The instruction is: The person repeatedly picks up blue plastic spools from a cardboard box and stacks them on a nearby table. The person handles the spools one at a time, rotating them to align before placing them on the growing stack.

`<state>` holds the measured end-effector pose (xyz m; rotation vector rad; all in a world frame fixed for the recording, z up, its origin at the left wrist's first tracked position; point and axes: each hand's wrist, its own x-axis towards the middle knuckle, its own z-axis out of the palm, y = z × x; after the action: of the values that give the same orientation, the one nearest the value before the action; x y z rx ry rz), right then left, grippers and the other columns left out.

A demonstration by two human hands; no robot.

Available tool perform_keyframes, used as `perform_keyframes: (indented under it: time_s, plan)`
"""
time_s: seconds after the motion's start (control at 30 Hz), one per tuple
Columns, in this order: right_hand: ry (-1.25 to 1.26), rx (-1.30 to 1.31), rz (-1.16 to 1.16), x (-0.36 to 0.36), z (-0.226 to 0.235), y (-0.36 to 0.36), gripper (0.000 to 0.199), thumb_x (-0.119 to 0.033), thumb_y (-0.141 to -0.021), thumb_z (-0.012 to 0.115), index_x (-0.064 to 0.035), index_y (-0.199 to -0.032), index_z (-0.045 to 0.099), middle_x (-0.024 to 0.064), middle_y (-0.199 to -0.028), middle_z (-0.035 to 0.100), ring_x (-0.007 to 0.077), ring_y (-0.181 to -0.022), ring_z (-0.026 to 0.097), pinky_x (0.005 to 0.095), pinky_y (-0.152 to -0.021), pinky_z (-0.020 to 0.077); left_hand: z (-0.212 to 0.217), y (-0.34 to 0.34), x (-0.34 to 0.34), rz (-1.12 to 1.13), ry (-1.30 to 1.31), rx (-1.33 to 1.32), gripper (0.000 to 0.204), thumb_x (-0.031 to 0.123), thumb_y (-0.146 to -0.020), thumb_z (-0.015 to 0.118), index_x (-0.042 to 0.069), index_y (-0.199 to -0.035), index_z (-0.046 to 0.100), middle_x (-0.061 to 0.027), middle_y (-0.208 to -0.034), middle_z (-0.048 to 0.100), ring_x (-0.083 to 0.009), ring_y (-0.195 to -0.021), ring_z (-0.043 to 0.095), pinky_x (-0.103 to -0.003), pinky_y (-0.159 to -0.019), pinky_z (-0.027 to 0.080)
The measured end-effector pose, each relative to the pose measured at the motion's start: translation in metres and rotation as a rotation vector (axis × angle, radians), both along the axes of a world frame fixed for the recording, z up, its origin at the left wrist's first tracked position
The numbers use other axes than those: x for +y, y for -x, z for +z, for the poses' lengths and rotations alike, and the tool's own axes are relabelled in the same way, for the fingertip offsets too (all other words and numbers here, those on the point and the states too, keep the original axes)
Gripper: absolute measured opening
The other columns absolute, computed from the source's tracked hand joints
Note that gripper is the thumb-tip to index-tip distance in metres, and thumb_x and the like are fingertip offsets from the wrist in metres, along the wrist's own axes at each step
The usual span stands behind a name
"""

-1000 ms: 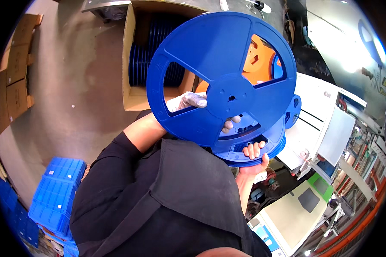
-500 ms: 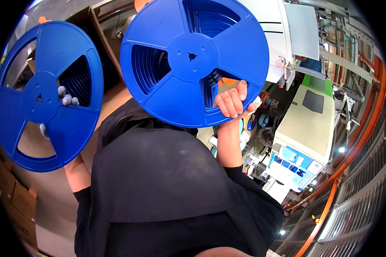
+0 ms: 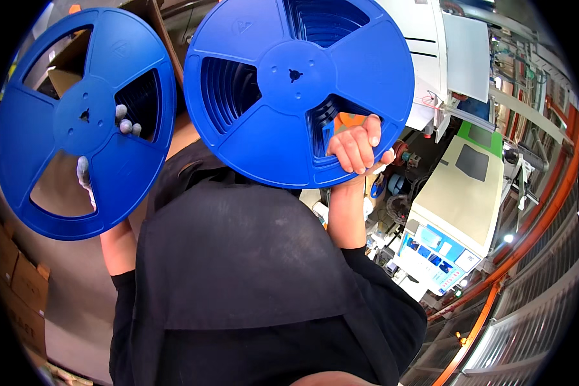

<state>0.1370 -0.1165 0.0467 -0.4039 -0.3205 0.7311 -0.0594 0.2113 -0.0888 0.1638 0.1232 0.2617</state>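
Your right hand (image 3: 357, 149) curls bare fingers (image 3: 371, 132) through a spoke opening of the larger blue reel (image 3: 296, 83), gripping it aloft. Your gloved left hand (image 3: 103, 148) clasps a second blue reel (image 3: 83, 122) from behind, fingertips poking through. Cardboard boxes (image 3: 16, 289) line the floor at left; beige machines (image 3: 457, 212) stand at right.

A single head-worn fisheye view looks steeply down over the wearer's own dark-clad torso (image 3: 251, 283) — close enough that two blue reels (image 3: 83, 122) fill the upper frame. Straight edges bow toward the rim — machines (image 3: 457, 193) at right, cardboard boxes (image 3: 19, 289) at left.
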Motion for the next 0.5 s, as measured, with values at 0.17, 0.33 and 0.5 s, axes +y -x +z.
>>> perform_keyframes:
  time_s: [0.17,0.33,0.5]
  plan:
    - [0.015,-0.026,0.031,-0.001,0.003,-0.005,0.027,-0.021,-0.083,0.067,-0.0055,-0.089,0.047,-0.0019,-0.054,0.048,0.0087,-0.043,0.049,0.0236,-0.044,0.0428,0.018,-0.004,-0.010,0.003,-0.089,0.106,0.088,0.043,-0.076,0.073,-0.003,-0.139,0.033,-0.0178,-0.124,0.055,-0.0280,-0.115,0.054,-0.039,-0.105,0.041]
    - [0.029,0.045,0.033,0.024,0.006,-0.015,0.025,-0.019,-0.083,0.065,-0.0048,-0.093,0.047,-0.0010,-0.059,0.050,0.0097,-0.048,0.050,0.0254,-0.050,0.0406,0.031,-0.027,-0.008,-0.038,-0.094,0.340,0.049,0.022,-0.094,0.054,-0.002,-0.134,0.042,-0.0159,-0.123,0.057,-0.0239,-0.110,0.056,-0.037,-0.101,0.043]
    - [0.284,0.034,0.061,0.054,0.010,-0.007,0.027,-0.024,-0.083,0.066,-0.0076,-0.091,0.046,-0.0030,-0.061,0.046,0.0092,-0.053,0.047,0.0261,-0.053,0.0389,-0.004,-0.056,-0.028,-0.086,-0.622,0.490,0.053,0.009,-0.088,0.060,0.007,-0.138,0.041,-0.0109,-0.112,0.059,-0.0180,-0.099,0.059,-0.031,-0.087,0.048]
